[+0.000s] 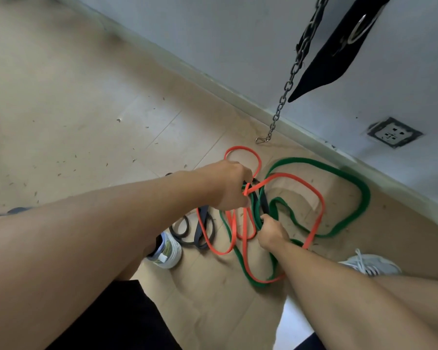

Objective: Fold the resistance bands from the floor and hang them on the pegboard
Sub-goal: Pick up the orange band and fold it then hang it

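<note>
Three resistance bands lie tangled on the tan floor by the wall: an orange band [316,198], a wide green band [359,193] and a dark grey band [202,231]. My left hand [228,185] is lifted above the pile and grips a bunch of orange and dark band near the tangle's middle. Lower and to the right, my right hand [272,232] grips dark and green band strands where they cross. No pegboard is in view.
A metal chain [286,92] with a clip and a black strap [334,46] hang from above against the white wall. A wall socket [393,132] sits low on the wall. My shoes [168,251] [372,265] stand either side of the bands.
</note>
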{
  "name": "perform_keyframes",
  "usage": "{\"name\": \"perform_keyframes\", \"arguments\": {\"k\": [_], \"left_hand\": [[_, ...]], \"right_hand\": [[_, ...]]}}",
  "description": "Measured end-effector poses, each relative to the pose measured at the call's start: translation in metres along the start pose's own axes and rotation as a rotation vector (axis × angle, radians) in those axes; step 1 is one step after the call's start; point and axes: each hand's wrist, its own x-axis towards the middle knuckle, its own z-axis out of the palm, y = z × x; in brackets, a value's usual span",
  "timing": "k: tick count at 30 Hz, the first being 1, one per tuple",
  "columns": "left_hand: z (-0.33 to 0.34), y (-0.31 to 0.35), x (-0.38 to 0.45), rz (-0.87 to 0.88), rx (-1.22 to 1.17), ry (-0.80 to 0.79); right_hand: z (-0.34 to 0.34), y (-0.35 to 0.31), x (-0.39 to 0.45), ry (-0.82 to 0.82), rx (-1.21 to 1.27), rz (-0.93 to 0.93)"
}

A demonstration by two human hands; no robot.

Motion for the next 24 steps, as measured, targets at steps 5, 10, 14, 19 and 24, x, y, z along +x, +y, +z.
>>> {"name": "perform_keyframes", "arguments": {"k": [5,10,14,19,24], "left_hand": [[-0.004,0.001,-0.004,-0.072,0.073,-0.083],[-0.008,0.002,-0.007,-0.071,0.063,-0.064],[-0.006,0.002,-0.009,-0.058,0.056,-0.062],[-0.009,-0.006,-0.01,-0.049,0.106,-0.044],[-0.019,-0.004,-0.011,-0.063,0.114,-0.023]], "right_hand": [[0.003,-0.001,-0.004,0.062,0.015,-0.009],[-0.004,-0.002,-0.01,0.252,0.213,0.119],[-0.002,0.031,-0.003,0.42,0.545,0.574],[0.001,0.048,0.004,0.356,0.877,0.728],[-0.013,0.03,-0.004,0.429,0.839,0.426]]}}
